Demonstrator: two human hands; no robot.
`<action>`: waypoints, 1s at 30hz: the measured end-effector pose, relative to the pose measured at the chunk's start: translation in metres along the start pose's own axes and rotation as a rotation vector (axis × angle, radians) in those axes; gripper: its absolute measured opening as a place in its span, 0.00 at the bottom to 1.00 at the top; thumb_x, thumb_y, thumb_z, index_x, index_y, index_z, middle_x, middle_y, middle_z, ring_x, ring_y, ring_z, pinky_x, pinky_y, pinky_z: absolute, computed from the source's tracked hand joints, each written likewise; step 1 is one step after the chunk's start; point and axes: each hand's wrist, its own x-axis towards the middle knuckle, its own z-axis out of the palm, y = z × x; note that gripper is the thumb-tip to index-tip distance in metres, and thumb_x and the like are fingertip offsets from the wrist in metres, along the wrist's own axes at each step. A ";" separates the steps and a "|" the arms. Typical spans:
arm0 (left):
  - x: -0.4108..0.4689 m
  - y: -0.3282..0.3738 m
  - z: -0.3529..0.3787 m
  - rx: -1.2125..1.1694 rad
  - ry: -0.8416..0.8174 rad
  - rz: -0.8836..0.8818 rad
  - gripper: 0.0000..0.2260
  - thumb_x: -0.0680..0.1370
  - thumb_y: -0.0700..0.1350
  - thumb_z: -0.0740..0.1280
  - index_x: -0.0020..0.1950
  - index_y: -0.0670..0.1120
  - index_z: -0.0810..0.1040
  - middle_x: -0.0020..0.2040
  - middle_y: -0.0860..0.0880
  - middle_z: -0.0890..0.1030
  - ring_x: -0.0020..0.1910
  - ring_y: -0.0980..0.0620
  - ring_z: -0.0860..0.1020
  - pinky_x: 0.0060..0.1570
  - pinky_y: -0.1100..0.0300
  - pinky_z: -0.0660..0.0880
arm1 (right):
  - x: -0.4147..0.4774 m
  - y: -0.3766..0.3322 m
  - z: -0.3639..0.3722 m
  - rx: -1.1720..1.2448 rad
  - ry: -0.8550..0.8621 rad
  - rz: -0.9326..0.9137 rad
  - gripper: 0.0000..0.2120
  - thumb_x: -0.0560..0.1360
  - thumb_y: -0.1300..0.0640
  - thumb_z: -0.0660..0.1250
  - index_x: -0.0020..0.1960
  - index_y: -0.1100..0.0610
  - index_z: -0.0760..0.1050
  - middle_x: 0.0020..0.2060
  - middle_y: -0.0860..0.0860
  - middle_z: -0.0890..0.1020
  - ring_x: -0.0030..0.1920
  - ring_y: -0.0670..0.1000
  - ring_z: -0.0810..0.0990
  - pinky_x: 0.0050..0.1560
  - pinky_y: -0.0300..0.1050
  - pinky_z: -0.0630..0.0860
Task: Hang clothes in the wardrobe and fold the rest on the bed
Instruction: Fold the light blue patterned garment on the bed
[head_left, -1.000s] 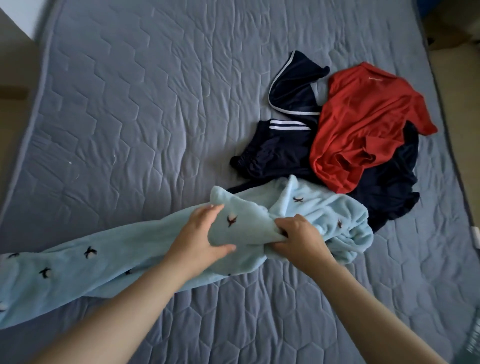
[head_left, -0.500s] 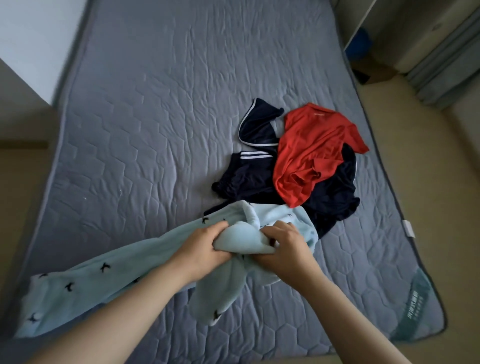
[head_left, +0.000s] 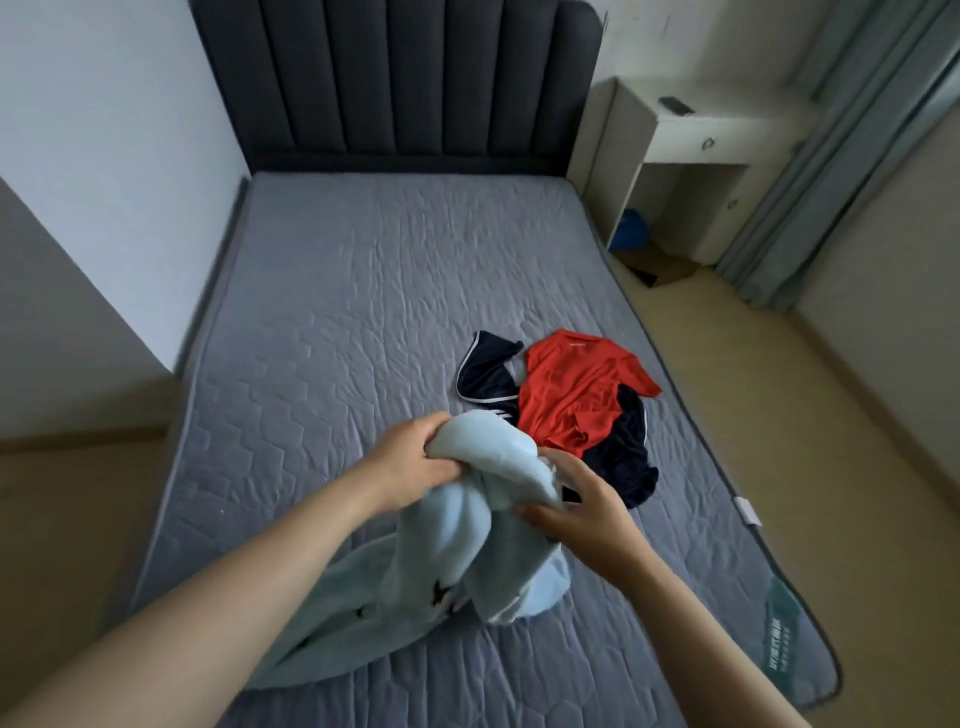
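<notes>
1. A person looks down over a grey quilted bed (head_left: 337, 322) at their two bare hands.
2. The left hand (head_left: 415, 457) grips the bunched top of a pale blue fleece garment (head_left: 457, 545), fingers curled round it.
3. The right hand (head_left: 576, 512) pinches the same bunch just beside it.
4. The garment is raised at the hands; its lower part trails onto the mattress.
5. A red shirt (head_left: 571, 400) lies over navy clothes (head_left: 485, 371) just beyond.
6. The step in hand looks like sorting out the blue garment, which is neither folded nor hung.
7. Next, it likely needs shaking open and its edges found; no wardrobe is in view.
</notes>
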 end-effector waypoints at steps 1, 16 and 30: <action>-0.001 0.012 -0.010 -0.009 0.017 0.019 0.16 0.70 0.41 0.70 0.57 0.49 0.76 0.49 0.48 0.81 0.48 0.50 0.79 0.47 0.59 0.74 | -0.004 -0.007 -0.007 0.003 0.005 -0.017 0.27 0.65 0.50 0.76 0.61 0.36 0.72 0.53 0.34 0.78 0.56 0.33 0.74 0.50 0.31 0.74; -0.037 0.112 -0.118 -0.163 0.374 0.200 0.16 0.75 0.43 0.70 0.62 0.48 0.76 0.56 0.50 0.81 0.54 0.51 0.78 0.54 0.57 0.74 | 0.000 -0.068 -0.007 0.089 0.115 -0.054 0.07 0.75 0.62 0.69 0.40 0.65 0.77 0.32 0.47 0.77 0.32 0.44 0.73 0.36 0.39 0.70; -0.067 0.048 -0.124 0.112 0.454 0.114 0.13 0.70 0.54 0.75 0.48 0.49 0.77 0.45 0.53 0.81 0.43 0.56 0.78 0.43 0.64 0.71 | 0.036 -0.227 -0.036 0.568 0.237 -0.020 0.10 0.80 0.59 0.62 0.42 0.59 0.79 0.42 0.60 0.81 0.42 0.55 0.83 0.44 0.50 0.82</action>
